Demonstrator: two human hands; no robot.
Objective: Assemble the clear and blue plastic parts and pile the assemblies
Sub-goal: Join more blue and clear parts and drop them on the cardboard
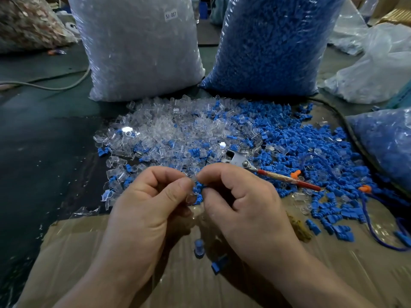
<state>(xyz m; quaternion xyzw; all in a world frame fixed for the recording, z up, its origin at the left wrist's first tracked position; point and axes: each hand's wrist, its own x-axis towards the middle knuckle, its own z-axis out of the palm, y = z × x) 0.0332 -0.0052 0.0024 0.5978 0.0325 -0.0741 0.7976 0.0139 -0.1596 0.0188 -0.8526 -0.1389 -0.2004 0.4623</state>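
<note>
My left hand [153, 196] and my right hand [240, 201] meet above the cardboard, fingers curled. Between their fingertips my left hand pinches a small clear plastic part [193, 180] and my right hand pinches a blue ribbed part [198, 188]; the two parts touch. Behind the hands lies a heap of loose clear parts [169, 132] on the left and a heap of loose blue parts [295, 143] on the right. One assembled clear-and-blue piece [198, 247] lies on the cardboard below my hands, with a blue piece [219, 264] beside it.
A tall bag of clear parts [142, 47] and a tall bag of blue parts [273, 43] stand behind the heaps. Red-handled pliers [266, 171] lie among the blue parts. Another bag [387, 143] sits at the right, a blue cord [375, 234] near it. Cardboard [111, 252] covers the near table.
</note>
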